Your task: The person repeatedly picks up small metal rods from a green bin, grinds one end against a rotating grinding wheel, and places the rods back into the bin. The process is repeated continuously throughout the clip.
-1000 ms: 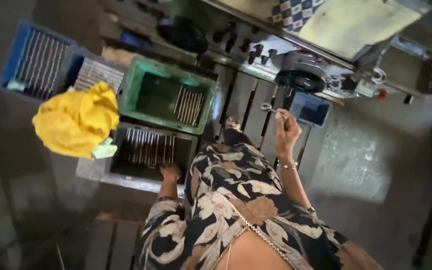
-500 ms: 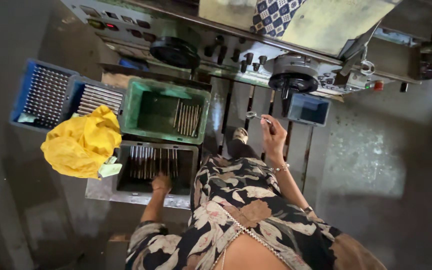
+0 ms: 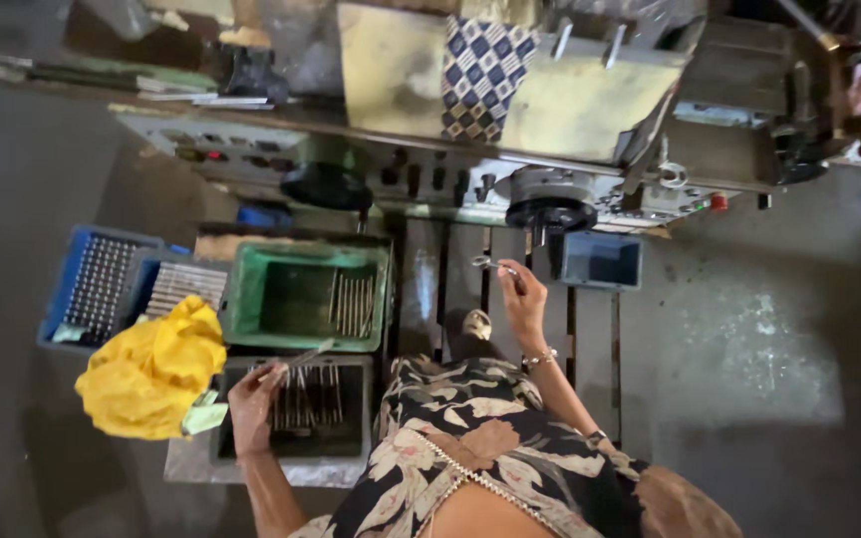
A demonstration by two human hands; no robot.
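Observation:
My left hand [image 3: 254, 399] is closed on a thin metal rod [image 3: 303, 357] just above the grey crate [image 3: 226, 435], which holds several more rods. My right hand [image 3: 523, 296] is raised in front of the machine, pinching a small metal wrench-like tool [image 3: 490, 264] below the black handwheel [image 3: 550, 213]. My patterned clothing fills the bottom middle of the view.
A green crate [image 3: 301, 259] with several rods stands behind the grey one. Blue crates [image 3: 72, 274] of rods and a yellow cloth [image 3: 151, 369] lie to the left. A small blue bin [image 3: 602, 261] sits under the machine [image 3: 510, 100]. Wooden slats [image 3: 590, 339] cover the floor.
My left hand has come up out of the grey crate with a rod in it. My right hand has stayed raised with the small tool. The camera has tilted up toward the machine.

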